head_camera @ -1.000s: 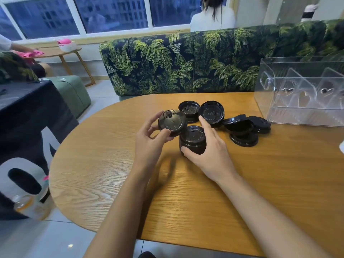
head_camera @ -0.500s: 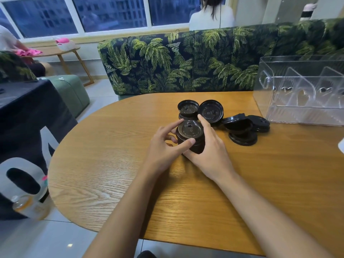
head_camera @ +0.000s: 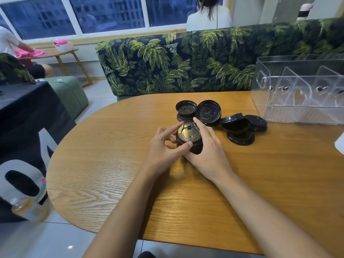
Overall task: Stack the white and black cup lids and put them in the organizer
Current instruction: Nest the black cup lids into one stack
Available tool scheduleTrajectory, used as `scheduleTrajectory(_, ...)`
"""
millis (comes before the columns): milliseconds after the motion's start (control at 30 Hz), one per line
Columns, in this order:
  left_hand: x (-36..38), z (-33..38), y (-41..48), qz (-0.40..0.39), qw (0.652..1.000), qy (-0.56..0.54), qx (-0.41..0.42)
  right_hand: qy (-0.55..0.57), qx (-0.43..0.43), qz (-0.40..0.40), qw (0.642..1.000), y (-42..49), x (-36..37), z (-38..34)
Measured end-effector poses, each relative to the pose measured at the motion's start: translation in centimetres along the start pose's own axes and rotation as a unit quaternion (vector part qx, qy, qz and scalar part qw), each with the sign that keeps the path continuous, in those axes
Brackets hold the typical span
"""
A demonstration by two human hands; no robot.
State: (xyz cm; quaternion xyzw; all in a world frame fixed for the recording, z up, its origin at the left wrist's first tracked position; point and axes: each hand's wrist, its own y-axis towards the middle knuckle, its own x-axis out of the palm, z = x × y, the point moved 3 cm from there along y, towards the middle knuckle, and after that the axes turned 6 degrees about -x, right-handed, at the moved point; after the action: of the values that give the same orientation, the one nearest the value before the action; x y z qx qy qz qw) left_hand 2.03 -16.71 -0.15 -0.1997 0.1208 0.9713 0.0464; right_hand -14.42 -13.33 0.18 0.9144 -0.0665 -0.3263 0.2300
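Note:
A stack of black cup lids (head_camera: 189, 138) stands on the wooden table (head_camera: 115, 164) in front of me. My left hand (head_camera: 163, 151) pinches its top lid between thumb and forefinger from the left. My right hand (head_camera: 208, 151) curls round the stack from the right. Behind it stand a short pile of black lids (head_camera: 186, 110) and one lid tilted on edge (head_camera: 208, 112). Several more black lids (head_camera: 242, 127) lie loose to the right. The clear organizer (head_camera: 297, 90) with dividers stands at the table's far right. No white lids show.
A leaf-print sofa (head_camera: 186, 67) runs behind the table. A dark cloth-covered table (head_camera: 24, 118) and a bottle (head_camera: 29, 209) are at the left. Something white (head_camera: 340, 144) peeks in at the right edge. People sit in the background.
My left hand carried a black lid from the left and set it on top of the stack that my right hand holds. Both hands now close round the stack.

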Motion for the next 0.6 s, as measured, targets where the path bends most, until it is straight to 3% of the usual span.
scheduleTrajectory(600, 0.5, 0.44, 0.23, 0.021, 0.997, 0.043, 0.055, -0.013, 0.013, -0.013, 1.0, 0.01, 0.44, 0.42)
